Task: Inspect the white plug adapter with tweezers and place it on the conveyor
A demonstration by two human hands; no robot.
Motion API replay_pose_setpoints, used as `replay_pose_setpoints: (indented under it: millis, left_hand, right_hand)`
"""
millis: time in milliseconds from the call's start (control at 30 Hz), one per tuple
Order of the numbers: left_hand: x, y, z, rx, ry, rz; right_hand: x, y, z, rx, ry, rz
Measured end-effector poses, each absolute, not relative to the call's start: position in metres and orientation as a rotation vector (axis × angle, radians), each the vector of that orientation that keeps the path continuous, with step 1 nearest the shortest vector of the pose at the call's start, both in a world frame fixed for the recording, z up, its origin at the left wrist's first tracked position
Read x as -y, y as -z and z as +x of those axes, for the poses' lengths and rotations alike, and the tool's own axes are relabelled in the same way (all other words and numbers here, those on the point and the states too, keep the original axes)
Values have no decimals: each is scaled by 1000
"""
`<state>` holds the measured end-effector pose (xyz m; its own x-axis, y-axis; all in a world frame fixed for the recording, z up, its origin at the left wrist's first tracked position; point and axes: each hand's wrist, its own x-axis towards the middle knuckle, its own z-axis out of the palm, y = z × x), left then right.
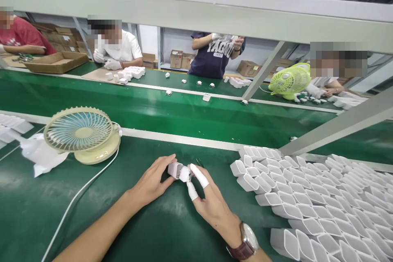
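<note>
matt white plastic shells [310,200], smooth green mat [159,229], brown leather watch strap [241,250]

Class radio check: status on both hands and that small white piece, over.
Left hand and right hand both grip small white casing. Right fingertips wear white cots. Nothing in the way.

My left hand [152,182] covered the near side of the small white casing [175,169], so its shape stayed unclear. Something thin and dark beyond my right hand [211,204] was too small to tell. Right of that hand, the stacked white shells [310,200] ran off the picture's edge.
</note>
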<state>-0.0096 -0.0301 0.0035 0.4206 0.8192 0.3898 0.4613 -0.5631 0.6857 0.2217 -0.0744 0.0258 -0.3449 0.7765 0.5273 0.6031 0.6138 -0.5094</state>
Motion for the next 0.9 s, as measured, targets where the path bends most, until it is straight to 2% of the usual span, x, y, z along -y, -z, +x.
replay_pose_setpoints:
  millis: [400,700,900]
  left_hand:
    - [29,0,-10,-1028,-991,2258]
    - [31,-2,-6,-1007,-1006,2233]
    - [37,-2,-6,-1018,-823,2117]
  right_hand:
    - [75,-30,223,2138,-146,-1051]
    - [72,-26,221,2142,-236,-1046]
    - [70,-25,222,2128,-396,-1066]
